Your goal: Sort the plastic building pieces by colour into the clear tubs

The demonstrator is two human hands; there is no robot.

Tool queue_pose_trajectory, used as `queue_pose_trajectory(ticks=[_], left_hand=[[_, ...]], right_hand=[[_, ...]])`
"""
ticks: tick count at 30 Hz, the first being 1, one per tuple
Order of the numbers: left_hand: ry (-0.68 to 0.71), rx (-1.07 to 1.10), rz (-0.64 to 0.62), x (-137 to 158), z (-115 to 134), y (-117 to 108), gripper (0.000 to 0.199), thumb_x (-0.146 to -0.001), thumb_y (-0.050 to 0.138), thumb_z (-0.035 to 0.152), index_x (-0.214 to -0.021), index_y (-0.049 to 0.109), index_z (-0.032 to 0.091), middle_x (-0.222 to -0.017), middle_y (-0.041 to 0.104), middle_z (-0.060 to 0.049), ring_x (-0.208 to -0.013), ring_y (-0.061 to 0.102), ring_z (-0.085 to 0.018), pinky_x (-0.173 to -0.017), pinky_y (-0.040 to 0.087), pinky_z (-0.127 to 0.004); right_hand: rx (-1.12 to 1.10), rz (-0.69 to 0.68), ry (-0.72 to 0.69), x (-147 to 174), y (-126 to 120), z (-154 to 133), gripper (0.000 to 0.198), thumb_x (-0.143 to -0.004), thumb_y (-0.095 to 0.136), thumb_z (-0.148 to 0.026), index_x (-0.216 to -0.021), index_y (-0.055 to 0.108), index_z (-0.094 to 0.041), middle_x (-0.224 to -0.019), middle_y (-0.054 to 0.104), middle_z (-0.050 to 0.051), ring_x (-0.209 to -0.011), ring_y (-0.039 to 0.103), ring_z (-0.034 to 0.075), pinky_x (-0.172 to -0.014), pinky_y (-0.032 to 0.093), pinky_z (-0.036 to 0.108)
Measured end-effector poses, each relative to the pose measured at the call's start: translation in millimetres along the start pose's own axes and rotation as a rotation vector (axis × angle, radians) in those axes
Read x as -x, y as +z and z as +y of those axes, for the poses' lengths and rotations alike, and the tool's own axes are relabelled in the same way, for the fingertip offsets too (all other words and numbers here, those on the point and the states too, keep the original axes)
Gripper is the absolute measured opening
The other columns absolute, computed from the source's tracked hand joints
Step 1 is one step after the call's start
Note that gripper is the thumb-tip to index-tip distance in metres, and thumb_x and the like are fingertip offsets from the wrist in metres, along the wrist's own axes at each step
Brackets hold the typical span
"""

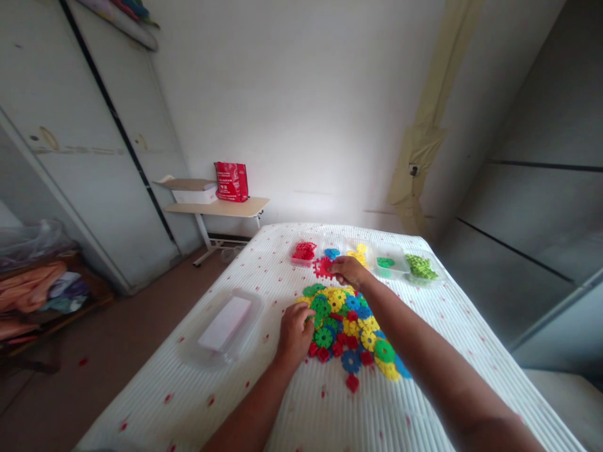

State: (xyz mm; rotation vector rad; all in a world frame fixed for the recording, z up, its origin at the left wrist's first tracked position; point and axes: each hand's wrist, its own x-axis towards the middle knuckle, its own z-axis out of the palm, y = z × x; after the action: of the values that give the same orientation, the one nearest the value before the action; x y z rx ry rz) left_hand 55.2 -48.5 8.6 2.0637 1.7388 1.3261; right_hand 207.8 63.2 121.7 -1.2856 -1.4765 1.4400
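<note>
My right hand is closed in a pinch on a red toothed plastic building piece, held over the table between the row of tubs and the loose pile. My left hand lies at the left edge of the pile, its curved fingers apart around green pieces and touching them. Mixed in this pile are green notched discs, yellow discs, blue discs and small red pieces. My right forearm hides part of the pile's right side.
Along the far edge stand clear tubs with red pieces, blue pieces, yellow pieces, green discs and light-green pieces. A clear container with a white block sits left. Beyond is a side table with a red bag.
</note>
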Motion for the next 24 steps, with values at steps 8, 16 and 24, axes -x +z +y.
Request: queue_pose_trajectory(ticks=[8,16,24], left_hand=[[-0.038,0.027,0.005,1,5,-5,0.023,-0.071,0.049,0.008,-0.084,0.065,0.018,-0.101,0.062,-0.007,-0.101,0.054,-0.020,-0.092,0.044,-0.040],[-0.006,-0.001,0.002,0,1,-2,0.022,-0.069,0.050,0.008,-0.081,0.065,0.019,-0.099,0.063,-0.007,-0.099,0.055,-0.021,-0.090,0.045,-0.041],[0.049,-0.024,0.002,0,0,-1,0.020,-0.072,0.049,0.011,-0.081,0.065,0.020,-0.098,0.064,-0.006,-0.098,0.056,-0.020,-0.090,0.045,-0.039]], right_hand=[[-0.086,0.195,-0.060,-55,37,-22,0.024,-0.063,0.071,-0.019,-0.071,0.048,-0.017,-0.049,0.051,-0.005,-0.047,0.054,0.008,-0.047,0.049,0.021],[-0.012,0.247,-0.085,-4,-18,14,0.007,-0.064,0.059,-0.010,-0.067,0.055,-0.015,-0.047,0.054,-0.004,-0.044,0.054,0.009,-0.044,0.047,0.021],[0.355,0.331,-0.227,71,-98,55,0.016,-0.066,0.055,-0.032,-0.068,0.057,-0.016,-0.049,0.054,-0.003,-0.043,0.051,0.011,-0.044,0.042,0.024]])
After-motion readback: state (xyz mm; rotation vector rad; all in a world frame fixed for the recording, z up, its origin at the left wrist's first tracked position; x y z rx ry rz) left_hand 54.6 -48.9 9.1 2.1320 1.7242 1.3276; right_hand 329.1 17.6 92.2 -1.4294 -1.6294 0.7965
